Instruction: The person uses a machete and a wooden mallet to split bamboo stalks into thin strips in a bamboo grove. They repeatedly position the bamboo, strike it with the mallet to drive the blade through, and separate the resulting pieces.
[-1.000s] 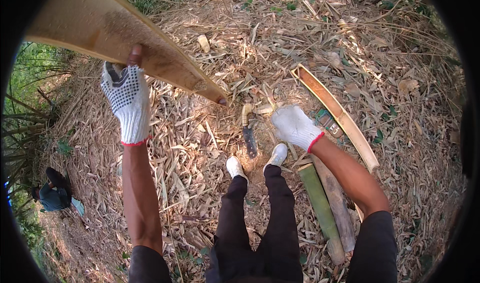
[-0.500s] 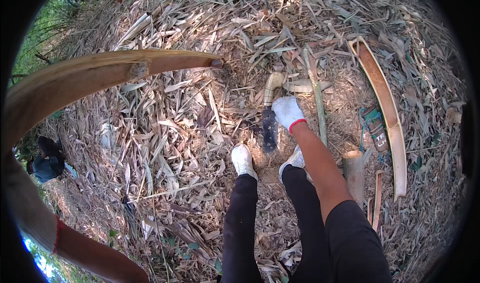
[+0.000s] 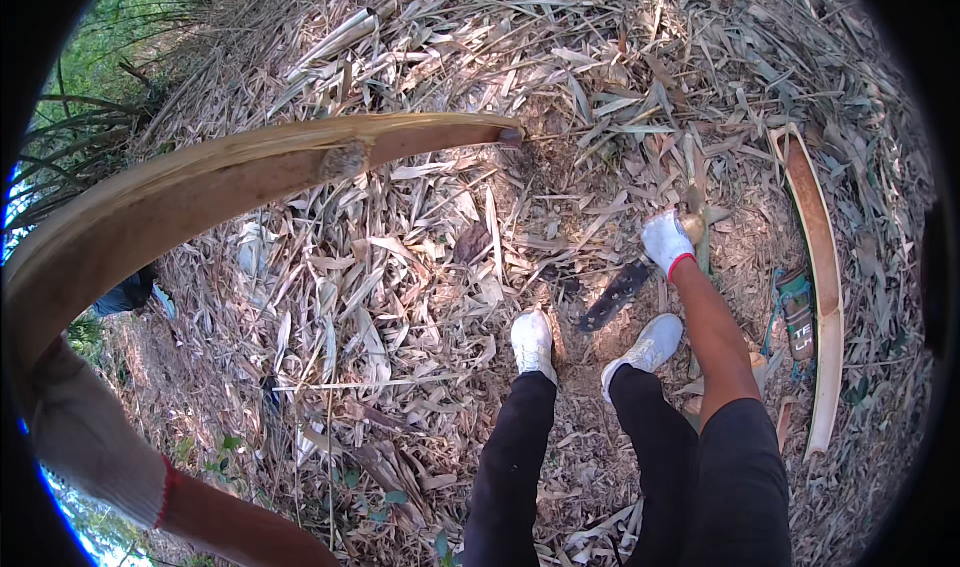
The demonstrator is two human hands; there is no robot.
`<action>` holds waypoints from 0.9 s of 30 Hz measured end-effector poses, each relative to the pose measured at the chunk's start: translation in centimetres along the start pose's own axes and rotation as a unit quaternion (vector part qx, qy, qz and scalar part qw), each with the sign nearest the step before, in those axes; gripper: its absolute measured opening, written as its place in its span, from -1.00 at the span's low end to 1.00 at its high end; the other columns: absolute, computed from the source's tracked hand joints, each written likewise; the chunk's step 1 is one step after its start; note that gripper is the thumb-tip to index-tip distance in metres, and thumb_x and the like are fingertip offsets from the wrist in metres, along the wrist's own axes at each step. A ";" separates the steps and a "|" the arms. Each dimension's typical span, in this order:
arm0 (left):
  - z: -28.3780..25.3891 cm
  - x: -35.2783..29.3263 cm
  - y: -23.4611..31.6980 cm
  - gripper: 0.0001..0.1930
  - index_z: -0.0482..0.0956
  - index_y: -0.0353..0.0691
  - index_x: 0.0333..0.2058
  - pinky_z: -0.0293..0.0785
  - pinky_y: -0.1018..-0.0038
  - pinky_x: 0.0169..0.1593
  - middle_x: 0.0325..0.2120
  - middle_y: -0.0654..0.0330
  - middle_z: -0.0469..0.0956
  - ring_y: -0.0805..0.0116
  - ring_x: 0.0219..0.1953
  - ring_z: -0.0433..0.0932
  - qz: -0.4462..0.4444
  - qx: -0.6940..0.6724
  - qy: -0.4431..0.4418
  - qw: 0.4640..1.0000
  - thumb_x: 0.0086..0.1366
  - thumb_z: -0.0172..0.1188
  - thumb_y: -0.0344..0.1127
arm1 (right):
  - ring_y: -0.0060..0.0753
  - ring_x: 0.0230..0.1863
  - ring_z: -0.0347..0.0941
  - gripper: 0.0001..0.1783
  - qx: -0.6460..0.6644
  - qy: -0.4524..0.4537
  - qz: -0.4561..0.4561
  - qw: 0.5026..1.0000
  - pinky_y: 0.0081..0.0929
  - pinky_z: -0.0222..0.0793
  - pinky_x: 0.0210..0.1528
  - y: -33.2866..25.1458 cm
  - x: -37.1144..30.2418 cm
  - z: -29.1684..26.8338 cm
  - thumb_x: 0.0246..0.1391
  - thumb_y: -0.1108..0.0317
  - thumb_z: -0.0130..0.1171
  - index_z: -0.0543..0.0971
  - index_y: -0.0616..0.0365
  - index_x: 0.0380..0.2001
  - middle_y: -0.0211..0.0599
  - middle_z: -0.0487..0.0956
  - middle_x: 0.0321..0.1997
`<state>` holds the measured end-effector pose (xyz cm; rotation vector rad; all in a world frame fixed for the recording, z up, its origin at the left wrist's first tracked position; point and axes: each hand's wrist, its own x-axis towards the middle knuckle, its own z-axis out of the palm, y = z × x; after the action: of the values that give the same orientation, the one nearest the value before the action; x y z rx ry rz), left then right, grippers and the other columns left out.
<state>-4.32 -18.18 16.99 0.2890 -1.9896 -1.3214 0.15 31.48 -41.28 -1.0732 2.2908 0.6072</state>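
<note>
A long split bamboo piece (image 3: 230, 177) arches across the left side, its hollow inner face showing and its tip at the ground near the middle. My left hand (image 3: 85, 427), in a white glove with a red cuff, grips its near end at the lower left; the bamboo hides the fingertips. In front of my feet, my gloved right hand (image 3: 667, 242) is closed round the handle of a machete. The dark, broad blade (image 3: 615, 295) slants down to the left above the litter, and the pale wooden butt (image 3: 693, 227) shows beyond my fist.
Another half bamboo length (image 3: 822, 277) lies at the right beside a green and brown bottle (image 3: 796, 312) with blue cord. A thin green pole (image 3: 700, 197) lies behind my right hand. My white shoes (image 3: 535, 342) stand on dry bamboo leaves. Someone's dark clothing (image 3: 125, 292) shows past the arched bamboo.
My right hand has taken hold of the machete's handle and shifted it right, turning the blade from upright to slanting. The view has swung left; the left hand still holds the bamboo.
</note>
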 end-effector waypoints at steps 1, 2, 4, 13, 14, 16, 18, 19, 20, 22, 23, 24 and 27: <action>0.6 -0.2 1.0 -0.72 0.45 -0.43 -0.02 0.39 0.35 0.19 0.04 -0.09 0.44 0.18 0.05 0.48 -0.023 -0.070 -0.029 0.997 0.41 -0.13 -0.44 | -0.19 -0.25 0.58 -0.81 0.089 -0.035 0.009 0.995 -0.30 0.42 -0.18 1.2 -2.4 -2.5 0.00 0.30 0.08 0.66 0.06 -0.42 -0.22 0.63 -0.39; 1.4 -1.6 0.3 -0.51 0.21 -0.52 0.16 0.48 0.40 0.12 0.06 -0.12 0.38 0.22 0.10 0.44 0.052 0.170 0.023 0.984 0.44 -0.08 -0.20 | -0.17 -0.24 0.59 -0.82 0.176 -0.069 0.021 0.982 -0.35 0.46 -0.26 1.7 -4.9 -5.4 -0.04 0.30 0.11 0.66 0.09 -0.45 -0.17 0.63 -0.35; 6.6 -3.9 0.7 -0.50 0.21 -0.44 0.14 0.47 0.37 0.11 -0.01 -0.05 0.38 0.30 0.00 0.45 0.019 0.204 0.074 0.976 0.41 0.02 -0.16 | -0.14 -0.27 0.63 -0.81 0.185 -0.070 -0.062 0.978 -0.25 0.53 -0.27 2.9 -12.4 -7.4 -0.10 0.38 0.13 0.68 0.13 -0.41 -0.11 0.65 -0.35; 5.6 -3.7 6.6 -0.44 0.31 -0.43 0.10 0.34 0.38 0.08 -0.02 -0.01 0.48 0.24 -0.01 0.46 -0.223 0.024 -0.075 0.972 0.24 0.26 -0.21 | 0.09 -0.20 0.56 -0.62 0.480 -0.136 0.312 0.808 -0.12 0.47 -0.10 3.4 -41.1 -34.8 -0.17 0.16 0.23 0.63 0.24 -0.34 0.12 0.61 -0.29; 5.7 -2.9 9.0 -0.43 0.31 -0.42 0.11 0.35 0.36 0.08 -0.03 0.00 0.49 0.23 -0.03 0.47 -0.225 -0.014 -0.088 0.970 0.24 0.27 -0.22 | 0.09 -0.20 0.56 -0.63 0.478 -0.095 0.329 0.809 -0.11 0.47 -0.11 3.4 -44.5 -37.3 -0.17 0.18 0.23 0.63 0.25 -0.35 0.13 0.60 -0.29; 5.6 -0.9 12.6 -0.42 0.33 -0.42 0.10 0.38 0.34 0.05 -0.05 -0.02 0.51 0.18 -0.06 0.49 -0.216 -0.038 -0.128 0.967 0.22 0.28 -0.18 | 0.14 -0.20 0.55 -0.60 0.478 -0.035 0.378 0.792 -0.09 0.46 -0.14 3.8 -50.9 -44.4 -0.21 0.29 0.27 0.58 0.28 -0.25 0.12 0.60 -0.27; 5.7 0.4 13.4 -0.42 0.41 -0.45 0.00 0.42 0.29 -0.02 -0.14 -0.12 0.56 0.05 -0.11 0.55 -0.152 0.108 -0.185 0.965 0.19 0.28 -0.06 | 0.15 -0.21 0.54 -0.52 0.483 0.113 0.390 0.776 -0.09 0.46 -0.14 2.7 -55.5 -48.4 -0.22 0.37 0.28 0.51 0.24 -0.13 0.08 0.59 -0.26; 6.2 0.5 12.3 -0.46 0.47 -0.45 -0.09 0.46 0.24 -0.10 -0.24 -0.17 0.59 -0.05 -0.18 0.58 -0.128 0.074 -0.168 0.975 0.19 0.25 -0.02 | 0.15 -0.21 0.54 -0.47 0.481 0.186 0.389 0.763 -0.10 0.46 -0.14 2.1 -56.9 -49.7 -0.23 0.40 0.29 0.48 0.22 -0.07 0.06 0.59 -0.25; 7.0 1.2 12.2 -0.48 0.50 -0.40 -0.07 0.44 0.30 -0.07 -0.17 -0.05 0.60 0.11 -0.15 0.59 -0.108 0.178 -0.223 0.952 0.22 0.24 -0.02 | 0.12 -0.24 0.55 -0.39 0.470 0.249 0.398 0.748 -0.12 0.47 -0.16 1.1 -57.6 -50.0 -0.26 0.52 0.28 0.40 0.19 0.00 0.00 0.58 -0.26; 9.1 1.3 14.9 -0.51 0.52 -0.37 -0.09 0.46 0.22 -0.09 -0.20 -0.11 0.60 -0.02 -0.15 0.58 -0.075 0.227 -0.260 0.935 0.21 0.25 -0.04 | -0.01 -0.33 0.57 -0.44 0.484 0.312 0.399 0.714 -0.20 0.49 -0.26 -0.8 -56.8 -48.7 -0.26 0.50 0.32 0.42 0.22 -0.08 -0.07 0.59 -0.33; 9.0 0.9 16.2 -0.53 0.52 -0.36 -0.09 0.46 0.19 -0.10 -0.21 -0.12 0.60 -0.05 -0.16 0.58 -0.064 0.253 -0.285 0.922 0.21 0.24 -0.05 | -0.08 -0.37 0.58 -0.47 0.492 0.337 0.390 0.702 -0.24 0.50 -0.30 -1.4 -56.8 -50.0 -0.26 0.49 0.33 0.43 0.24 -0.11 -0.11 0.59 -0.36; 9.1 0.5 16.2 -0.54 0.52 -0.35 -0.09 0.47 0.18 -0.12 -0.22 -0.13 0.60 -0.07 -0.16 0.57 -0.039 0.238 -0.271 0.932 0.21 0.22 -0.06 | -0.31 -0.51 0.56 -0.53 0.606 0.287 0.340 0.660 -0.40 0.46 -0.48 -1.4 -56.8 -51.8 -0.19 0.40 0.41 0.45 0.31 -0.20 -0.24 0.58 -0.50; 8.5 -0.3 16.8 -0.55 0.53 -0.33 -0.12 0.49 0.13 -0.18 -0.28 -0.15 0.59 -0.12 -0.23 0.57 -0.034 0.242 -0.260 0.934 0.16 0.24 -0.07 | -0.45 -0.60 0.51 -0.56 0.700 0.210 0.406 0.549 -0.49 0.40 -0.61 -1.4 -56.9 -58.2 -0.11 0.30 0.43 0.48 0.37 -0.25 -0.29 0.54 -0.59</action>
<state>-6.53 -4.44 29.71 0.2511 -2.7773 -0.9896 16.16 27.65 38.41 0.7595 2.4090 -1.2767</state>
